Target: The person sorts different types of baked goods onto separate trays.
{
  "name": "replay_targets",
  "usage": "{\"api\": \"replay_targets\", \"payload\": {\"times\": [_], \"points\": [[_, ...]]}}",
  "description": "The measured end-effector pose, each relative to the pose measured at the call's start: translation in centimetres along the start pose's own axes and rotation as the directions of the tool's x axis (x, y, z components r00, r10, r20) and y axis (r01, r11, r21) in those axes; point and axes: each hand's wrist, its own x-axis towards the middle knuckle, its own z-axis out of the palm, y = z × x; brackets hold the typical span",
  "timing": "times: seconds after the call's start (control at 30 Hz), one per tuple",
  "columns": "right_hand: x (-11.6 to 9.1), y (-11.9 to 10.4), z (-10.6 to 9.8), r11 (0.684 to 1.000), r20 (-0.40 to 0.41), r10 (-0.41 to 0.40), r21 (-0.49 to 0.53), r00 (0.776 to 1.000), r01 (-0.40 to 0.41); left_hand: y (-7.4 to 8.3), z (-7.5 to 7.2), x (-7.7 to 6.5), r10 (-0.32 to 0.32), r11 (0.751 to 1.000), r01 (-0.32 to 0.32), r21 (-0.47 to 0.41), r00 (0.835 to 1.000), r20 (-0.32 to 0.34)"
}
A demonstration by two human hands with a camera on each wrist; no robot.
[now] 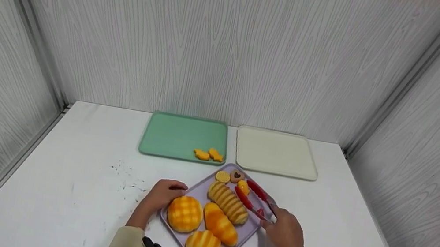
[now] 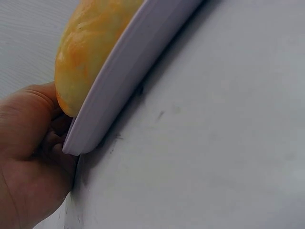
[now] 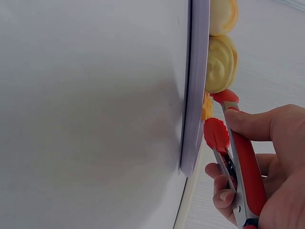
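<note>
A lilac tray (image 1: 247,234) lies turned cornerwise on the table, bearing toy breads and biscuits. My left hand (image 1: 162,195) grips its left rim, beside a round checkered bun (image 1: 185,214); the left wrist view shows the fingers partly hidden behind the rim. In my right hand (image 1: 286,232) are red-tipped tongs (image 3: 250,176), their jaws apart on either side of a small orange piece (image 1: 242,186). Whether the tips touch it I cannot tell. A striped long bread (image 1: 228,202) lies close to the tongs, with a round yellow biscuit (image 1: 223,177) and a heart-marked biscuit (image 1: 237,176) behind.
Behind the lilac tray stand a green tray (image 1: 182,135), with two small orange fish-shaped pieces (image 1: 215,155) near its front right corner, and a cream tray (image 1: 276,153). A croissant-like bread (image 1: 221,225) and a striped bun (image 1: 205,246) fill the lilac tray's front. Grained panels enclose the table.
</note>
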Motion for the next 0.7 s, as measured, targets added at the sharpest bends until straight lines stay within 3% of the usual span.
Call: {"api": "replay_targets", "payload": {"times": [0.1, 0.43, 0.7], "points": [[0.12, -0.29, 0.11, 1.0, 0.016, 0.014, -0.02, 1.0, -0.014, 0.01, -0.08, -0.03, 0.009, 1.0, -0.009, -0.003, 1.0, 0.004], [-0.17, 0.35, 0.32, 0.997, -0.039, -0.072, -0.019, 0.997, 0.071, 0.09, -0.22, 0.08, -0.004, 1.0, 0.004, -0.012, 1.0, -0.004], [-0.25, 0.5, 0.32, 0.999, -0.048, -0.049, -0.026, 0.998, 0.048, 0.1, -0.2, -0.07, -0.001, 1.0, 0.001, -0.009, 1.0, 0.007]]}}
